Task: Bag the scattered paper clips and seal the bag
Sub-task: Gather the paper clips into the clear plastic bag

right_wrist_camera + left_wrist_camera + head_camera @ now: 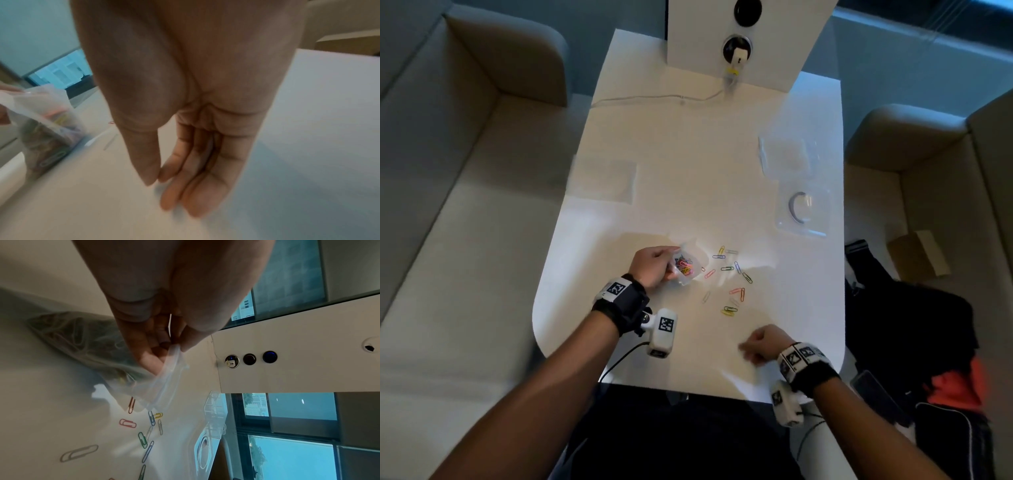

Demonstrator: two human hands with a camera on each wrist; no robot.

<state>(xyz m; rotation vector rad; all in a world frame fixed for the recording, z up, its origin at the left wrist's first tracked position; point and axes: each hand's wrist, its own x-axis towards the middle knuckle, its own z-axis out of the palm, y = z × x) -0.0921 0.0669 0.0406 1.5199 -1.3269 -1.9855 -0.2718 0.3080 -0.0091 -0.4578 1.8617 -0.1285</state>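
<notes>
My left hand pinches the mouth of a small clear bag that holds a bundle of coloured paper clips and rests on the white table. In the left wrist view, the thumb and fingers grip the bag's rim. Several loose coloured clips lie scattered just right of the bag; one is a pink clip. My right hand hovers blurred near the table's front edge, apart from the clips. Its fingers are nearly straight, the thumb tip touches the index tip, and nothing shows between them. The bag stands to its left.
Two more clear bags lie at the right, an empty bag and a second bag holding a grey ring. A flat clear bag lies at the left. A white panel with a plugged charger stands at the back. Sofas flank the table.
</notes>
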